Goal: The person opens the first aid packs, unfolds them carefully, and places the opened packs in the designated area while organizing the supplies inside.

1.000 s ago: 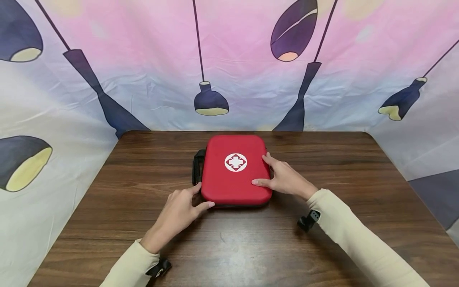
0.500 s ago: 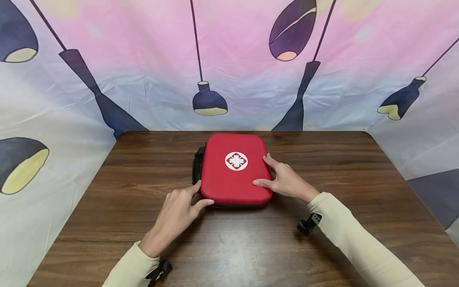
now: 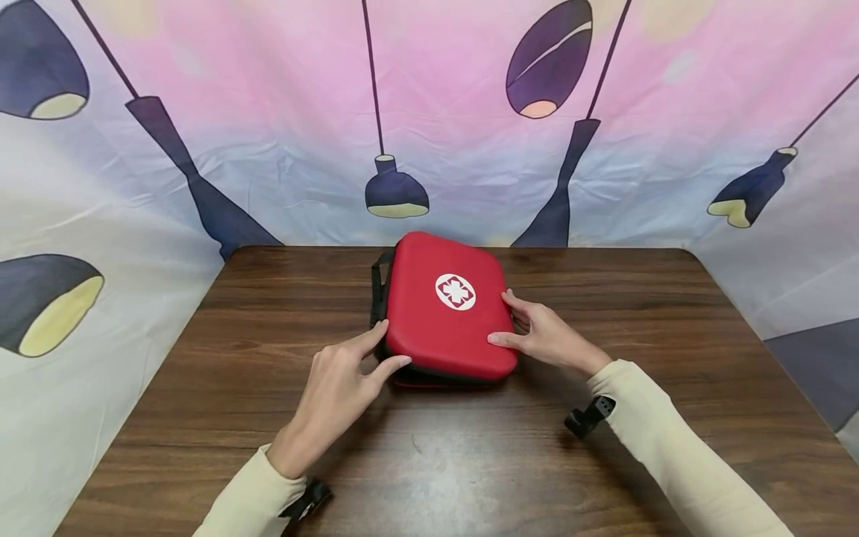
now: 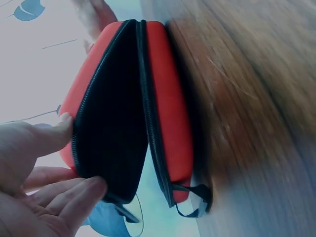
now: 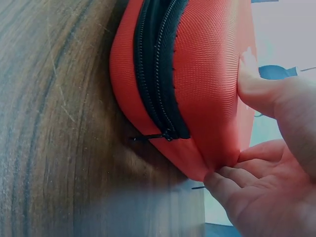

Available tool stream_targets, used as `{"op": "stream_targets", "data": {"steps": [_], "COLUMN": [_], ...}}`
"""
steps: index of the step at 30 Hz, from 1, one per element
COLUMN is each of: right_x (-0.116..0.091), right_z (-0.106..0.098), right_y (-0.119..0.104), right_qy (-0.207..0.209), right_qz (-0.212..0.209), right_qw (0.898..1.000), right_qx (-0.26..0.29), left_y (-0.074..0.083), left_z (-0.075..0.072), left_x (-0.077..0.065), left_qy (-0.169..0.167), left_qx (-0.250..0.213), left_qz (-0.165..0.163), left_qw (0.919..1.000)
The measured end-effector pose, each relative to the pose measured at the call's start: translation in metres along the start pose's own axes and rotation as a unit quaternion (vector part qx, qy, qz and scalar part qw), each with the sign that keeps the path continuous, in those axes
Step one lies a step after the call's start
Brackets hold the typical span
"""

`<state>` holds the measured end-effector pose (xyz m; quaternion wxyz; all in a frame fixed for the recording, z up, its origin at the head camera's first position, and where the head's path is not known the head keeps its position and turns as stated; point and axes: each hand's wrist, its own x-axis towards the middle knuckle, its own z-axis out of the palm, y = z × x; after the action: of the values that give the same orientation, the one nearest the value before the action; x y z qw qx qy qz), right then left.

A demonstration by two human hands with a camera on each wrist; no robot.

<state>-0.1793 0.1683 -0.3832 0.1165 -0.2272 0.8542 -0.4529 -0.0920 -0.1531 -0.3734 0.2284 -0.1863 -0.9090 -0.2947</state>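
Note:
A red hard-shell first-aid case (image 3: 439,321) with a white cross emblem (image 3: 455,291) lies on the table. Its lid is tilted, raised along the left side. In the left wrist view a dark wedge-shaped gap (image 4: 121,118) parts the two zippered halves. My left hand (image 3: 329,395) pinches the lid's front left corner between thumb and fingers. At the opposite side, my right hand (image 3: 553,332) grips the right edge, thumb on top and fingers against the side wall. A zipper pull (image 5: 148,137) hangs near that end in the right wrist view. The case's contents are hidden.
A black carry handle (image 3: 378,291) sticks out from the case's left side. The brown wooden table (image 3: 637,298) ends at a cloth backdrop (image 3: 302,149) printed with lamps. Small black cameras (image 3: 589,416) are strapped at both wrists.
The lid's left side has risen, opening a gap at the front left, and the lid now slants down to the right. My left hand has risen with it; my right hand shifted slightly right.

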Motion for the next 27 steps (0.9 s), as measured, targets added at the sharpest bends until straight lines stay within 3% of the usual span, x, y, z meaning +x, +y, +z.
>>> {"op": "stream_targets", "data": {"steps": [5, 13, 21, 27], "right_x": [-0.003, -0.008, -0.015, -0.018], "right_z": [-0.004, -0.012, -0.011, -0.007], "right_y": [0.002, -0.018, -0.06, -0.094], "right_qy": [-0.004, 0.009, 0.034, 0.055], "right_qz": [0.001, -0.007, -0.051, -0.099], "right_qw": [1.0, 0.995, 0.994, 0.985], "right_qx": [-0.013, -0.098, -0.091, -0.127], "left_y": [0.004, 0.012, 0.026, 0.041], "left_z": [0.002, 0.001, 0.001, 0.003], "left_x": [0.003, 0.01, 0.021, 0.031], "left_qy": [0.044, 0.065, 0.061, 0.055], "left_qx": [-0.031, -0.077, -0.112, -0.123], "left_qz": [0.037, 0.068, 0.085, 0.108], "left_qw": [0.9979, 0.9926, 0.9882, 0.9849]}}
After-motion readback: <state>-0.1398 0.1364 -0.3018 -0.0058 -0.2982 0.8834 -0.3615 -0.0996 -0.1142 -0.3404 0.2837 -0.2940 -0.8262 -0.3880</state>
